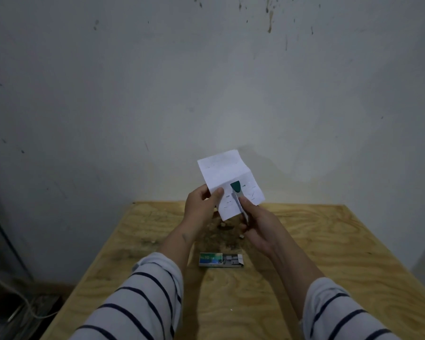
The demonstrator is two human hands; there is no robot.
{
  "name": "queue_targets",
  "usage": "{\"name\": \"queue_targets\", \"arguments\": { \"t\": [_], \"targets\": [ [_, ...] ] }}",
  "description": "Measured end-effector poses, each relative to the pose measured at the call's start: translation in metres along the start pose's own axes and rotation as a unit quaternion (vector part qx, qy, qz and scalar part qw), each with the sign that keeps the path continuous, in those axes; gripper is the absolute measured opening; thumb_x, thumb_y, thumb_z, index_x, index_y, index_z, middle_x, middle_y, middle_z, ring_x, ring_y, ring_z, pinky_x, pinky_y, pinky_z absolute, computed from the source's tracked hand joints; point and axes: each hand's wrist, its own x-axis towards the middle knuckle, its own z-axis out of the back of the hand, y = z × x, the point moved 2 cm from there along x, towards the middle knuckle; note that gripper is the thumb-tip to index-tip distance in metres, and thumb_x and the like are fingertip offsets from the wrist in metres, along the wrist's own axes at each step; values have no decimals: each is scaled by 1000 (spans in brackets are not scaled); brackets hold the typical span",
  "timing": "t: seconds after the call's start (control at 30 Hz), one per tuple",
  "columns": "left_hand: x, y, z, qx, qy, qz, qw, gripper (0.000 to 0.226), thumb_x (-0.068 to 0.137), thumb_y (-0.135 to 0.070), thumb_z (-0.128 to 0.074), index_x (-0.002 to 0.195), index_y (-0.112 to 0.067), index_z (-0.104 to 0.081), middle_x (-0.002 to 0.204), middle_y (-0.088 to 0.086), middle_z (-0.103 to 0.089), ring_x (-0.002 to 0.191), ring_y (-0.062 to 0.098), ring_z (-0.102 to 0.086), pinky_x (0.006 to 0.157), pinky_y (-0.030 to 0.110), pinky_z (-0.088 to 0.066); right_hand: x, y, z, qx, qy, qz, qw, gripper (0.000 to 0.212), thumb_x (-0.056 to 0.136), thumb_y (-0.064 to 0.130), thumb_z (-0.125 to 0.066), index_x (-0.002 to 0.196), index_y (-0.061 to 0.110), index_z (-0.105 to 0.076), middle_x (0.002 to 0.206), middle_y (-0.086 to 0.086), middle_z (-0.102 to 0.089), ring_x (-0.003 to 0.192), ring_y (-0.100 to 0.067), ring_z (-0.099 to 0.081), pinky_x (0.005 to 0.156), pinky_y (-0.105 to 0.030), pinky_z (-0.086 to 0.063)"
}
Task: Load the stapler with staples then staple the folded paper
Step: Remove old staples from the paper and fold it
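I hold a folded white paper up above the table's far edge, pinched at its lower left edge by my left hand. My right hand grips a small stapler with a green head and a metal body. The stapler's green end lies over the lower middle of the paper, whose surface shows several small dark marks. An open box of staples lies flat on the wooden table, below my hands.
Dark stains and a few small bits lie on the table under my hands. A stained white wall stands right behind the table. Cables run along the floor at the lower left.
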Motion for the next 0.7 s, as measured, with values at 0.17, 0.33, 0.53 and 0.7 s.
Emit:
{"name": "queue_targets", "arguments": {
  "t": [0.17, 0.33, 0.53, 0.7],
  "targets": [
    [1, 4, 1, -19, -10, 1, 1000, 13, 91, -16, -63, 103, -19, -58, 104, 5, -66, 96, 24, -64, 80, 45, -58, 1, -5, 2, 14, 2, -14, 1000, 39, 92, 10, -56, 130, 3, -50, 97, -13, -64, 46, -10, -65, 36, -20, -46],
    [2, 6, 4, -25, -26, -4, 999, 12, 89, -17, -66, 93, -22, -55, 92, -5, -65, 90, 20, -64, 78, 44, -59, 4, -7, 4, -39, -12, -28, 999, 37, 90, 18, -61, 124, 6, -56, 100, -11, -68, 58, -12, -66, 39, -20, -46],
    [0, 4, 3, -27, -10, 12, 1000, 12, 89, -20, -65, 98, -19, -58, 105, 7, -68, 97, 24, -66, 81, 48, -58, 11, -11, 6, -49, -15, -21, 998, 40, 88, 20, -63, 126, 9, -56, 116, -14, -65, 77, -18, -63, 46, -20, -50],
    [-2, 4, 5, -20, 10, 31, 999, 12, 91, -25, -62, 101, -19, -60, 111, 9, -67, 97, 24, -65, 73, 39, -58, 14, -13, 11, -105, -36, -5, 994, 39, 90, 21, -60, 126, 10, -54, 104, -10, -65, 74, -16, -58, 48, -21, -45]
  ]
}}
